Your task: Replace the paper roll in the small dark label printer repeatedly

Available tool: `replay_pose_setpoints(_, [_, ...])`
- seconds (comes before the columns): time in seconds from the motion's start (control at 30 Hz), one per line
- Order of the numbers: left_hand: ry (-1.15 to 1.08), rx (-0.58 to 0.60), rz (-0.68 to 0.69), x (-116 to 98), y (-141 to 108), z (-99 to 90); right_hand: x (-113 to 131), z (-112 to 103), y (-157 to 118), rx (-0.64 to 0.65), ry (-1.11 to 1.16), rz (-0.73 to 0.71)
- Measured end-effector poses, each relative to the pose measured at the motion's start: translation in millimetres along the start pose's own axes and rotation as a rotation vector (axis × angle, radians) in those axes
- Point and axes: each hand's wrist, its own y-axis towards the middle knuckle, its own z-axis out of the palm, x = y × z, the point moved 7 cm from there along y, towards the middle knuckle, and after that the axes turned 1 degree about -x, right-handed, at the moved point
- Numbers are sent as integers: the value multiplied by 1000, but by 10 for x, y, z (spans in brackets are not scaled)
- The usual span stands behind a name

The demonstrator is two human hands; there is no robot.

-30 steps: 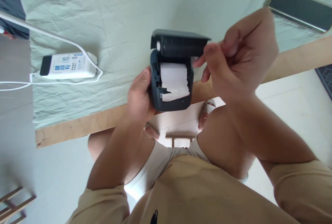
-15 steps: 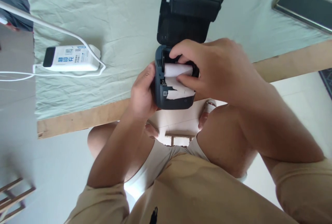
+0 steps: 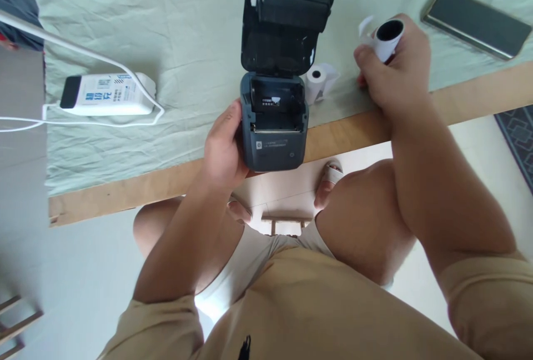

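A dark label printer (image 3: 272,154) is tilted up at the table edge, its lid (image 3: 278,32) swung back and its paper bay bare. My left hand (image 3: 225,149) grips the printer's left side, thumb along the edge. Over the cloth to the right, my right hand (image 3: 400,68) holds a white paper roll (image 3: 386,49) with a wide dark core, a loose strip curling off its left side. Between printer and right hand stands a smaller paper roll (image 3: 315,83) with a narrow core and a loose end.
A green cloth (image 3: 187,26) covers the table, with a wooden edge (image 3: 125,190) at the front. A white power bank (image 3: 112,94) with a white cable (image 3: 83,43) lies at left. A dark phone (image 3: 477,22) lies at far right. My knees are below the edge.
My right hand has left the printer bay and moved right, now with the wide-core roll in it. Paper that lay in the bay is out. My left hand still grips the printer.
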Motion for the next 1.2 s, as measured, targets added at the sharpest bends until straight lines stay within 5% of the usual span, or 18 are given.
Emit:
replay_pose_setpoints(0.1, [-6, 17, 0, 6, -2, 11, 33, -132, -40, -171, -88, 94])
replay_pose_setpoints(0.23, [-12, 6, -52, 8, -17, 26, 97, -95, -73, -48, -145, 192])
replay_pose_setpoints(0.43, [25, 29, -94, 19, -10, 45, 683, -250, -250, -303, -74, -253])
replay_pose_setpoints(0.57, [18, 28, -65, 18, -2, 42, 929, 36, -313, -184, -57, -304])
replay_pose_setpoints(0.7, [-4, 11, -66, 12, -7, 42, 780, 339, -233, 8, -90, -97])
replay_pose_setpoints(0.83, [11, 8, -95, 25, -8, 41, 672, 380, -184, 75, -116, -5])
replay_pose_setpoints(1.1, [14, 117, -1, -15, -31, 55, 916, -121, -323, -336, 127, -200])
replay_pose_setpoints(1.2, [59, 186, 20, -37, -49, 75, 1086, -87, -388, -318, 181, -327])
